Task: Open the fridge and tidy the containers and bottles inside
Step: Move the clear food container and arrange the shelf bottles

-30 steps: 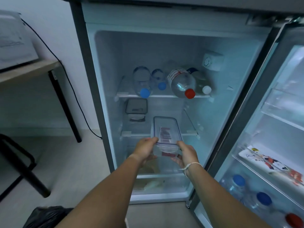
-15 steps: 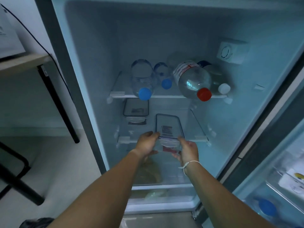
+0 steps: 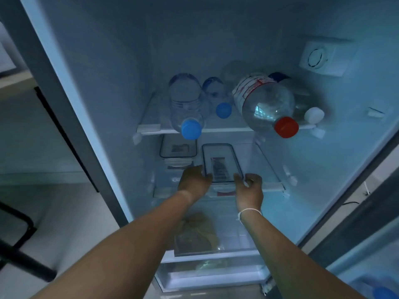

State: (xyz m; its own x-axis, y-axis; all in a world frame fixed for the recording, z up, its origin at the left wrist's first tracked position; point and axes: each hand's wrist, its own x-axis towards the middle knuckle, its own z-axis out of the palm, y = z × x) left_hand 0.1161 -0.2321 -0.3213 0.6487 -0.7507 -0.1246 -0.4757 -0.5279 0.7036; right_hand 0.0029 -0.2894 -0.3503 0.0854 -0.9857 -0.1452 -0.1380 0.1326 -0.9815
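While both hands, left hand (image 3: 194,182), right hand (image 3: 250,188), flank the container (image 3: 221,162) on the middle shelf (image 3: 272,186), left grip touching its edge, right grip loosely open beside it, bottles (image 3: 265,104) lying above.

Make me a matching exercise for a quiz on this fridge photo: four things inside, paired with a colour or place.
Things:
1. big bottle with red label
2. leftmost bottle
3. long container
4. square container

Descriptions:
A. blue cap
B. between both hands, middle shelf
C. red cap
D. middle shelf, back left

Pairs: 1-C, 2-A, 3-B, 4-D
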